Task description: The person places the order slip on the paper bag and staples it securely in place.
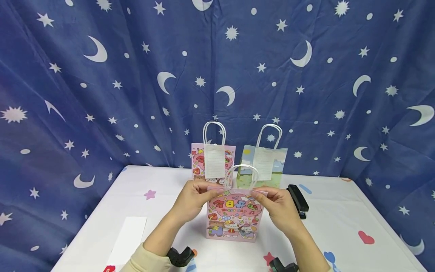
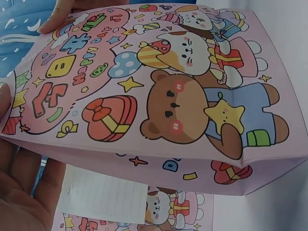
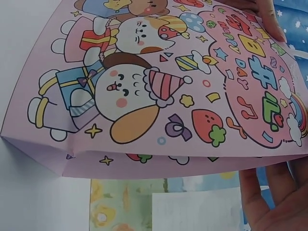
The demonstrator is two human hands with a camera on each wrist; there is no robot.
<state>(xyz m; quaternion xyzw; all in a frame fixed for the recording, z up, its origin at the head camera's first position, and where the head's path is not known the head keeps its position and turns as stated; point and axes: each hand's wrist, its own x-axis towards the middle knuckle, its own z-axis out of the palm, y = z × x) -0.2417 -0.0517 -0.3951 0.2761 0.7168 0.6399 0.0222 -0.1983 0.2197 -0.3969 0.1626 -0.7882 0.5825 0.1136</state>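
Note:
A pink paper gift bag with cartoon animals and white rope handles stands upright on the table. My left hand pinches its top left corner, thumb in front and fingers behind. At the top right corner my right hand pinches the rim the same way. In the left wrist view the bag's printed front fills most of the picture, with a folded side panel below it. The right wrist view shows the same front from the other side, fingers behind the panel.
Behind stand another pink bag and a green landscape bag, each with a lined paper tag on its front. A black stapler lies right of my right hand. White paper lies at the left.

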